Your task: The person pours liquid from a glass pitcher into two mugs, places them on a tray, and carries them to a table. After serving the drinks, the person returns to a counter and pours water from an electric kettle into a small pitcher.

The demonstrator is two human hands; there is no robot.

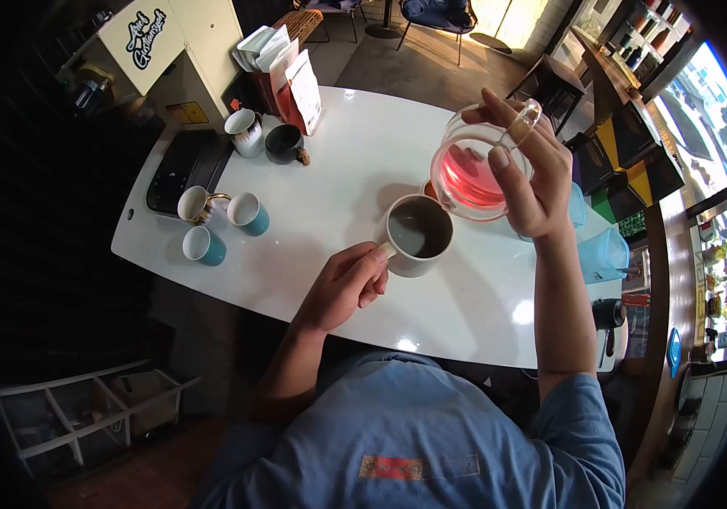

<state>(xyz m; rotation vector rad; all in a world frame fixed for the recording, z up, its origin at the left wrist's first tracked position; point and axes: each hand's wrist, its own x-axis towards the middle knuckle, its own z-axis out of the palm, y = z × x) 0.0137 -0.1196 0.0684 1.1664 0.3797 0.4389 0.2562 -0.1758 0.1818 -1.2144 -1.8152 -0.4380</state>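
Jug tilted over mug
Right hand (533,182) grips the jug (475,170); left hand (348,284) pinches the mug (417,233) handle on the bench (355,170).

Your left hand (348,284) grips the handle of the grey mug (418,233) on the white table (355,170). Your right hand (526,174) holds the glass pitcher (475,170) of red liquid, tilted, just beyond the mug. Three small cups (219,222) stand well left of the mug.

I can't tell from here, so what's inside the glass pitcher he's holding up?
The glass pitcher in the right hand holds a pink-red liquid. The fingers cover part of its wall, hiding the exact level.
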